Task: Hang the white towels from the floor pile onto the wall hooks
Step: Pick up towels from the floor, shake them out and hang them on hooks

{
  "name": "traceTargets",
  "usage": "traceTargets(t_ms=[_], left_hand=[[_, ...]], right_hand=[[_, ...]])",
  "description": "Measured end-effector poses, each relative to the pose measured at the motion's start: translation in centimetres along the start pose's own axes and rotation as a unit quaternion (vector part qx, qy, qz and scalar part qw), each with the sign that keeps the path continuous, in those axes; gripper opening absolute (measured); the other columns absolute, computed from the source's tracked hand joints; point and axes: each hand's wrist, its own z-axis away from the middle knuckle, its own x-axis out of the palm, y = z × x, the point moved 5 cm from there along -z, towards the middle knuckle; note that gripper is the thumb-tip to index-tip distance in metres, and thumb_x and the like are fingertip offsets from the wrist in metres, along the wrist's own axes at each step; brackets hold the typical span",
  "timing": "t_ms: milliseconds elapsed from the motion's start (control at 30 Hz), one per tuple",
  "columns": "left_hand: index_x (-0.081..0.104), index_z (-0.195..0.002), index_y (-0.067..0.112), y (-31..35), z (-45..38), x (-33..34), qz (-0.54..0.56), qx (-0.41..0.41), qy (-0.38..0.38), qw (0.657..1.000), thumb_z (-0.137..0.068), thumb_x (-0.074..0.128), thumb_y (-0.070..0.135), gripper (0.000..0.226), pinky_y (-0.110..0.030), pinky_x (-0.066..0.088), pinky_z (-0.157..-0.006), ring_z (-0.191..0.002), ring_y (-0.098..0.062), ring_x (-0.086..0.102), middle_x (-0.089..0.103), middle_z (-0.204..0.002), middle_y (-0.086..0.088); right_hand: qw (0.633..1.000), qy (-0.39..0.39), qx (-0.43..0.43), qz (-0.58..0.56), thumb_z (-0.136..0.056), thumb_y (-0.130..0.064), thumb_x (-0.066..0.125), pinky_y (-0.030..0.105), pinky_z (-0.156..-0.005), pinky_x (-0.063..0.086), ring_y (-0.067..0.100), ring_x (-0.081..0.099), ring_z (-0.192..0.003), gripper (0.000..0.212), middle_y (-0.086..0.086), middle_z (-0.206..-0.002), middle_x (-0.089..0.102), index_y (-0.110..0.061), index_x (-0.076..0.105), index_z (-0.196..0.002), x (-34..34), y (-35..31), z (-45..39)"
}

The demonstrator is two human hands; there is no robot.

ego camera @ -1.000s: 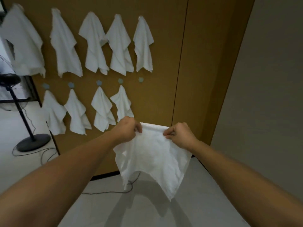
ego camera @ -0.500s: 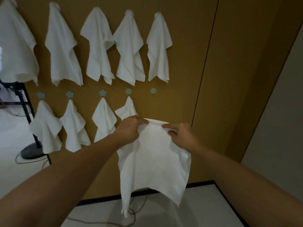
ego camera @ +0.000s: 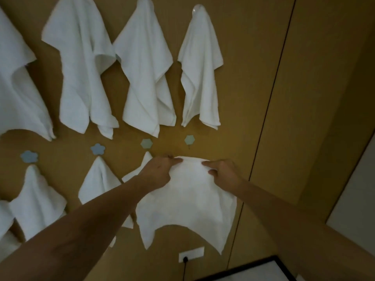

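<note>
I hold a white towel (ego camera: pixel 188 199) up against the brown wall. My left hand (ego camera: pixel 160 173) pinches its top edge on the left, and my right hand (ego camera: pixel 223 175) grips the top edge on the right. The towel hangs down from both hands. Just above it is a bare green hexagon hook (ego camera: pixel 189 140), the rightmost of the lower row. The green hook (ego camera: pixel 146 143) to its left carries a towel (ego camera: pixel 140 169) partly hidden behind my left hand. The floor pile is out of view.
Several white towels hang in the upper row, such as the rightmost one (ego camera: pixel 199 74). Lower-row towels hang under blue flower hooks (ego camera: pixel 97 148). A white wall socket (ego camera: pixel 191 254) with a black plug sits low on the wall. A vertical panel seam (ego camera: pixel 269 110) runs to the right.
I have come closer to the wall and both hands have lifted the towel toward the bare rightmost hook. My hands have drawn closer together on the top edge.
</note>
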Motion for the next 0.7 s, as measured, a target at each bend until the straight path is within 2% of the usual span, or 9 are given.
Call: traceTargets(t_ms=[133,233,433,500,600,700], left_hand=[[0.038,-0.146,0.031,-2.3,-4.3,1.7,-0.023,0.001,0.019,1.0,-0.087,0.046,-0.004,0.069,-0.032,0.038,-0.106,-0.131,-0.027,0.045,0.039,-0.15,-0.007],[0.034,-0.149,0.028,-3.4,-7.4,2.6,-0.044,-0.002,0.02,0.999,-0.089,0.044,-0.004,0.069,-0.037,0.034,-0.11,-0.133,-0.03,0.042,0.036,-0.151,-0.009],[0.027,-0.151,0.022,-4.6,-12.7,5.0,-0.092,0.01,0.015,0.996,-0.088,0.05,0.001,0.071,-0.037,0.04,-0.106,-0.132,-0.028,0.036,0.029,-0.151,-0.006],[0.026,-0.152,0.021,-4.7,-13.5,6.5,-0.108,0.016,0.02,0.994,-0.089,0.049,0.001,0.069,-0.036,0.041,-0.106,-0.131,-0.027,0.036,0.031,-0.15,-0.006],[0.032,-0.15,0.021,-4.7,-13.2,9.6,-0.074,0.016,0.023,0.997,-0.085,0.049,-0.005,0.072,-0.036,0.039,-0.107,-0.127,-0.027,0.04,0.039,-0.146,-0.008],[0.046,-0.142,0.014,-4.1,-12.7,12.1,0.03,-0.034,0.073,0.996,-0.081,0.055,-0.009,0.066,-0.037,0.039,-0.105,-0.124,-0.033,0.048,0.051,-0.138,-0.015]], right_hand=[[0.999,0.015,0.001,0.044,-0.098,-0.02,0.048,0.026,-0.084,0.043,0.026,0.059,-0.109,0.041,0.008,-0.122,0.064,-0.033,0.054,-0.136,1.7,1.5,-5.4],[0.997,0.025,0.002,0.07,-0.098,-0.02,0.047,0.03,-0.084,0.048,0.027,0.061,-0.104,0.043,0.009,-0.117,0.064,-0.033,0.051,-0.138,2.6,2.7,-9.2],[0.996,0.052,-0.007,0.071,-0.095,-0.018,0.049,0.031,-0.078,0.05,0.025,0.064,-0.093,0.044,0.007,-0.106,0.068,-0.032,0.053,-0.137,5.0,5.4,-15.1],[0.996,0.064,-0.009,0.066,-0.092,-0.015,0.05,0.03,-0.078,0.051,0.024,0.065,-0.094,0.045,0.004,-0.108,0.069,-0.032,0.055,-0.134,6.5,6.6,-16.2],[0.999,0.048,0.002,-0.021,-0.091,-0.014,0.05,0.028,-0.085,0.052,0.02,0.065,-0.101,0.04,-0.004,-0.115,0.07,-0.032,0.065,-0.123,10.0,8.4,-16.4],[0.99,0.064,-0.04,-0.119,-0.093,-0.011,0.051,0.027,-0.082,0.052,0.022,0.067,-0.094,0.035,0.0,-0.11,0.072,-0.024,0.067,-0.122,13.1,8.4,-16.1]])
